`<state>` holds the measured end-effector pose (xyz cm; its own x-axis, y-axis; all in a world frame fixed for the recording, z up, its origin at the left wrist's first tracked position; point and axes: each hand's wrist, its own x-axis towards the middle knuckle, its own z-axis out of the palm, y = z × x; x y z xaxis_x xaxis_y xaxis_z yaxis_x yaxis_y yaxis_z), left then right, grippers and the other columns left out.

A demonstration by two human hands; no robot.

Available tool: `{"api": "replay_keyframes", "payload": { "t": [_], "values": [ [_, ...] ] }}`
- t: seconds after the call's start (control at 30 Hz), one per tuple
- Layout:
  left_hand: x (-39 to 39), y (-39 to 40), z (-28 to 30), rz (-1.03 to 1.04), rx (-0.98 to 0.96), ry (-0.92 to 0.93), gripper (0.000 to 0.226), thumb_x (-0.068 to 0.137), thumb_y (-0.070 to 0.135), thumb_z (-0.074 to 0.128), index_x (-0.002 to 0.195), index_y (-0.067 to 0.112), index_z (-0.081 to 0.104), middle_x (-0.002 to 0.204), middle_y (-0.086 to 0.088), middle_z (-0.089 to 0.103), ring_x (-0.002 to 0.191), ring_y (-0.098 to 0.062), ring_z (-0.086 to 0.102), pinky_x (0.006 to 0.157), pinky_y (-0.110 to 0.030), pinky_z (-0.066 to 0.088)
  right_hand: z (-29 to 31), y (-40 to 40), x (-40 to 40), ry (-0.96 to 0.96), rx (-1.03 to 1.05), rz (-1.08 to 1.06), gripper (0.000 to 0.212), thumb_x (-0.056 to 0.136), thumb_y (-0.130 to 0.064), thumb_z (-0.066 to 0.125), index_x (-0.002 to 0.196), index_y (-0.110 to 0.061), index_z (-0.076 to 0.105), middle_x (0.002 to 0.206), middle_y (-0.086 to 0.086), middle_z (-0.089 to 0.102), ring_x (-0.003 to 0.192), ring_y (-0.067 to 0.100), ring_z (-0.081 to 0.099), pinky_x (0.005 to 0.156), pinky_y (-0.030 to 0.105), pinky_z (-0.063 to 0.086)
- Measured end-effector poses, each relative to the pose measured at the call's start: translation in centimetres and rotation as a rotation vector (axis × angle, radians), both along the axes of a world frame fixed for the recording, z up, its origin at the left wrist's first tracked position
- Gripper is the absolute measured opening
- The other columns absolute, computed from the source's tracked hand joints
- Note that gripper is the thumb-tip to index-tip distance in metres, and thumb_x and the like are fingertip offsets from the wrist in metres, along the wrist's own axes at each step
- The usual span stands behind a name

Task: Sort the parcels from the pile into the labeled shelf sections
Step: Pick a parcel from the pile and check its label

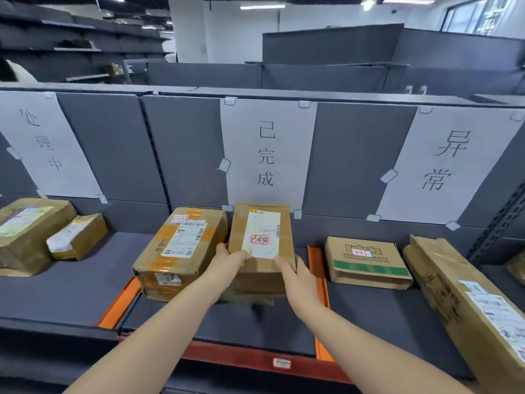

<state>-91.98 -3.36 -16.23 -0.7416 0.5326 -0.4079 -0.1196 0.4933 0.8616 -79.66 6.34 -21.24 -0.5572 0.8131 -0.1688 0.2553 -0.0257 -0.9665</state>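
A brown cardboard parcel (pixel 262 231) with a white label and a red-framed stamp sits in the middle shelf section, under the paper sign 已完成 (pixel 267 155). It lies on top of another flat parcel (pixel 250 298). My left hand (pixel 227 263) grips its near left corner, thumb on top. My right hand (pixel 295 273) holds its near right corner, fingers on the label's edge. A larger parcel with orange tape (pixel 179 251) stands just to the left in the same section.
Two parcels (pixel 28 231) lie in the left section under the sign 处理中 (pixel 45 143). In the right section under 异常 (pixel 443 163) are a green-striped box (pixel 366 263) and a long parcel (pixel 468 302). Orange dividers (pixel 119 305) separate the sections.
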Motion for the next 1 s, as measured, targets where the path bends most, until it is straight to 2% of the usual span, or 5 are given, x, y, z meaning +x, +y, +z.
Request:
{"api": "replay_keyframes", "payload": {
  "t": [0.27, 0.47, 0.7, 0.83, 1.0],
  "values": [
    [-4.4, 0.8, -0.8, -0.083, -0.131, 0.013, 0.053, 0.095, 0.031, 0.055, 0.14, 0.012, 0.035, 0.138, -0.007, 0.048, 0.123, -0.027, 0.047, 0.094, -0.038, 0.04, -0.8, -0.3, -4.2, -0.035, -0.038, -0.045, 0.047, 0.095, -0.045, 0.052, 0.137, -0.023, 0.05, 0.124, -0.009, 0.057, 0.108, 0.011, 0.048, 0.088, 0.026, 0.034],
    [-6.3, 1.5, -0.6, -0.13, -0.191, 0.177, 0.047, 0.094, 0.031, 0.055, 0.136, 0.018, 0.037, 0.134, -0.004, 0.051, 0.118, -0.027, 0.05, 0.088, -0.036, 0.044, -0.5, -0.2, -6.1, -0.027, -0.048, -0.056, 0.046, 0.096, -0.043, 0.053, 0.136, -0.021, 0.05, 0.116, -0.01, 0.058, 0.106, 0.01, 0.052, 0.089, 0.025, 0.037],
    [-7.5, 1.9, -0.8, -0.226, -0.194, 0.222, 0.056, 0.098, 0.023, 0.05, 0.147, 0.016, 0.024, 0.146, -0.005, 0.043, 0.129, -0.029, 0.045, 0.092, -0.036, 0.039, -0.7, -0.1, -7.1, -0.062, -0.039, -0.039, 0.047, 0.095, -0.047, 0.052, 0.136, -0.023, 0.048, 0.128, -0.006, 0.059, 0.111, 0.012, 0.053, 0.096, 0.029, 0.043],
    [-7.4, 1.9, -0.9, -0.27, -0.241, 0.26, 0.07, 0.101, 0.026, 0.046, 0.155, 0.015, 0.002, 0.154, -0.007, 0.032, 0.134, -0.03, 0.041, 0.101, -0.038, 0.039, -0.7, 0.2, -6.9, -0.106, -0.031, 0.002, 0.048, 0.096, -0.048, 0.051, 0.136, -0.022, 0.046, 0.13, -0.005, 0.058, 0.116, 0.015, 0.054, 0.098, 0.036, 0.046],
    [-7.0, 1.9, -0.6, -0.273, -0.243, 0.298, 0.07, 0.102, 0.024, 0.043, 0.155, 0.012, -0.003, 0.15, -0.008, 0.037, 0.117, -0.025, 0.053, 0.076, -0.025, 0.039, -0.7, 0.6, -7.1, -0.131, -0.028, 0.039, 0.052, 0.096, -0.048, 0.05, 0.14, -0.021, 0.043, 0.134, -0.004, 0.055, 0.12, 0.014, 0.051, 0.097, 0.029, 0.04]
  ]
}}
